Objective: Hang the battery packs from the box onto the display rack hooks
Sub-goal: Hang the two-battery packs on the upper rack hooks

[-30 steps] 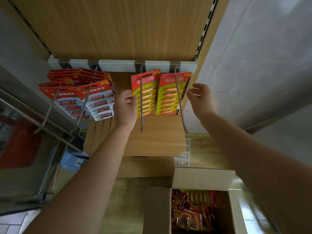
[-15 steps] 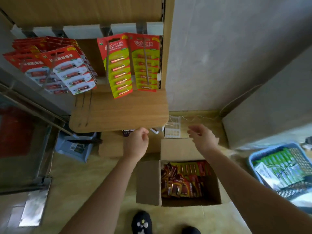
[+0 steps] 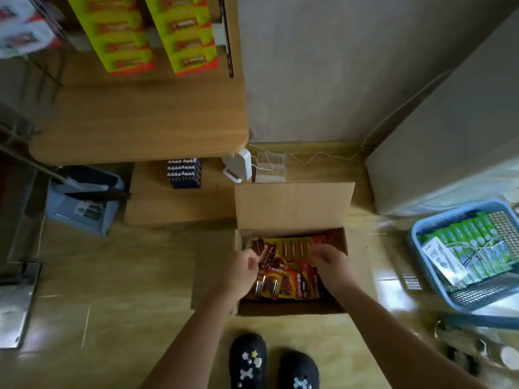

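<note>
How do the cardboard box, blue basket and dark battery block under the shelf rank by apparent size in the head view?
1. cardboard box, flap included.
2. blue basket, though the frame edge cuts it off, so this rank is unsure.
3. dark battery block, clearly smallest.

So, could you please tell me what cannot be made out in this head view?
- Whether the left grip or right grip holds any packs in the box: their own backs hide the fingertips.
- Rack hooks: out of frame; the top edge cuts off the hanging packs.
- Print on those packs: blurred, too small.
- Blue basket: cut by the right edge.
</note>
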Motion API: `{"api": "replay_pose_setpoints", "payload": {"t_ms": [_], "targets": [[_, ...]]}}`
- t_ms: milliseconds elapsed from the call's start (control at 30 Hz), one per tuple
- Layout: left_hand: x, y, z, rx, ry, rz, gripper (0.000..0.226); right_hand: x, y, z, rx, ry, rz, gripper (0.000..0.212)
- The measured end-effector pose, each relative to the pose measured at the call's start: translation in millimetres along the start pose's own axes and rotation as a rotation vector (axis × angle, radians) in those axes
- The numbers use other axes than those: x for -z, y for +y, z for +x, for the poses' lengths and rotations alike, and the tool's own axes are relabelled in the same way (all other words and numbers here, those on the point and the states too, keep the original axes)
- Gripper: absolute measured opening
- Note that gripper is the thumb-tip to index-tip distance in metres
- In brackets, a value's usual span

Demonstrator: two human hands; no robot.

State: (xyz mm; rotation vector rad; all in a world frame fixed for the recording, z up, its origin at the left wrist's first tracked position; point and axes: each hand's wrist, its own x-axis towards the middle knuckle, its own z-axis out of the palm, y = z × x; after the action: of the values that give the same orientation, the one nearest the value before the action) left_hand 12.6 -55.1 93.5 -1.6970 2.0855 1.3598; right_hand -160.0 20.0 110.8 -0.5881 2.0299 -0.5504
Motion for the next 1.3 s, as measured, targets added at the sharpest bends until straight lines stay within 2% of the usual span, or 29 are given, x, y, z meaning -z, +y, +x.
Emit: {"api": "replay_pose_setpoints", "payload": {"t_ms": [200, 367, 500, 600, 733, 867, 1067, 1300], "targets": [[-80.1, -51.6, 44.7, 0.064, -0.062, -0.051, 0.02, -36.0, 85.1, 47.2, -0.068, -0.035, -0.052, 0.023], [-131.0, -90.3, 89.7, 0.071, -0.064, 0.053, 0.026, -66.6, 140.6, 94.6, -0.204, -0.105, -0.073, 0.026], [-165.2, -113.4, 118.2, 0.232, -0.086, 0.07, 0.034, -107.1, 165.7, 127.3, -0.25, -0.178, -0.065, 0.027], [-184.3, -121.9, 121.8, 0.339, -0.04, 0.106, 0.038, -141.4, 175.1, 141.6, -0.242, -0.215, -0.154, 0.03], [-196.5, -129.8, 122.0, 0.391, 0.08, 0.08, 0.053, -173.3, 176.1, 151.1, -0.277, -0.136, -0.188, 0.037], [-206.3, -134.5, 126.5, 0.507, 0.018, -0.119, 0.062, -184.9, 171.4, 155.1, -0.3, -0.121, -0.269, 0.043], [-198.3, -136.4, 132.8, 0.559, -0.029, -0.187, 0.059, -173.8, 167.5, 154.1, -0.204, -0.183, -0.325, 0.027], [-200.6, -128.5, 129.8, 0.576, 0.007, -0.385, 0.046, -133.1, 179.4, 147.6, -0.206, -0.161, -0.267, 0.031]]}}
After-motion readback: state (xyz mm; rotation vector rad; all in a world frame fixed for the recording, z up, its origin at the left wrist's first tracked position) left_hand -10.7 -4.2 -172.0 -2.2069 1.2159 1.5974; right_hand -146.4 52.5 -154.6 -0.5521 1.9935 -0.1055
